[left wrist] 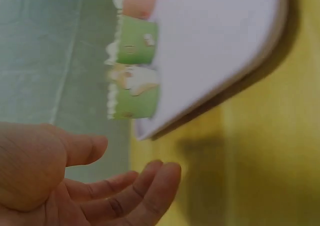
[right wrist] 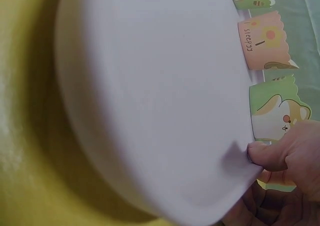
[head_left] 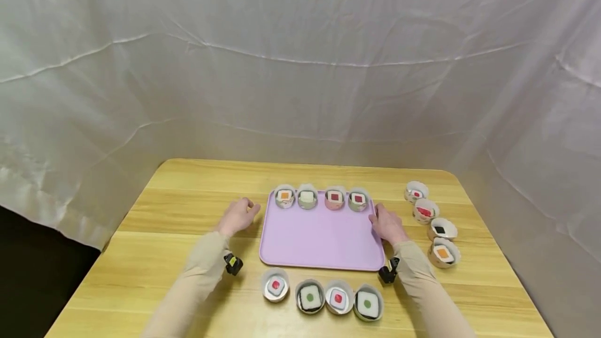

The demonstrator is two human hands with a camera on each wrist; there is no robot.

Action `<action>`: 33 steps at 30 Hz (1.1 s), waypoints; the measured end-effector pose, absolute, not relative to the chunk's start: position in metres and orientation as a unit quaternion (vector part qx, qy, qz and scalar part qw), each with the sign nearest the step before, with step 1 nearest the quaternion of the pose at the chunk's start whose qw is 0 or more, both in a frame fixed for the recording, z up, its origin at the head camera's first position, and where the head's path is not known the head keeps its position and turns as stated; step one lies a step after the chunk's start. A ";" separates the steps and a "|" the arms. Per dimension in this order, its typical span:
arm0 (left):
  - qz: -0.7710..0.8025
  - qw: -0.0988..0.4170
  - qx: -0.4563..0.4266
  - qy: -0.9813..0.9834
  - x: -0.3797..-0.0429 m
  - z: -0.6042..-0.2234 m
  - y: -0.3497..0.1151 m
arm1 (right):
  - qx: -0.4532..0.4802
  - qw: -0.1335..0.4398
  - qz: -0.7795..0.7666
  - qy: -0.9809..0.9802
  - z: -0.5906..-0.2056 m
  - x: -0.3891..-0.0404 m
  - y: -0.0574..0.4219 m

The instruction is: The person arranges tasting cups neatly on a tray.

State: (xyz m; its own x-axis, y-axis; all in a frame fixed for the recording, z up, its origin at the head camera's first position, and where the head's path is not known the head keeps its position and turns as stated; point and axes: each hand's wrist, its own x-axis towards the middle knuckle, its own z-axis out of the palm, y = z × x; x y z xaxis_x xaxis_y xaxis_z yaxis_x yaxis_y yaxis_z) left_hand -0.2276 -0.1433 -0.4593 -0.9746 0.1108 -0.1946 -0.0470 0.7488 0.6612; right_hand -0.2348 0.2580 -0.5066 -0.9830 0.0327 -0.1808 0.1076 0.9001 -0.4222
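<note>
A shallow lilac tray [head_left: 324, 239] lies on the table, with several paper cups in a row along its far edge. The cups hold sushi-like squares, among them an orange-centred one [head_left: 284, 196] and a red-centred one [head_left: 359, 199]. My right hand [head_left: 388, 224] grips the tray's right rim, thumb [right wrist: 267, 155] on top and fingers at the underside. My left hand [head_left: 238, 215] hovers left of the tray, apart from it, holding nothing. In the left wrist view, its fingers [left wrist: 155, 193] are loosely bent, and the thumb [left wrist: 87, 148] stands apart from them.
Several filled cups stand before the tray's near edge, including a green-dotted one [head_left: 310, 296] and a red-dotted one [head_left: 275, 285]. More cups form a line at the right, with an orange-topped one [head_left: 443, 253] nearest. Pale curtains [head_left: 300, 67] surround the wooden table [head_left: 188, 192].
</note>
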 end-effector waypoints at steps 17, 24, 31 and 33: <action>0.396 0.137 0.000 0.908 -0.232 -0.490 -0.124 | 0.039 0.080 -0.221 0.971 -0.509 -0.234 0.255; 0.389 0.141 0.001 0.910 -0.233 -0.493 -0.121 | 0.045 0.086 -0.225 0.969 -0.506 -0.233 0.256; 0.379 0.160 -0.007 0.911 -0.235 -0.497 -0.119 | 0.046 0.088 -0.224 0.969 -0.505 -0.233 0.255; 0.379 0.159 -0.010 0.912 -0.235 -0.498 -0.118 | 0.044 0.087 -0.221 0.970 -0.506 -0.233 0.255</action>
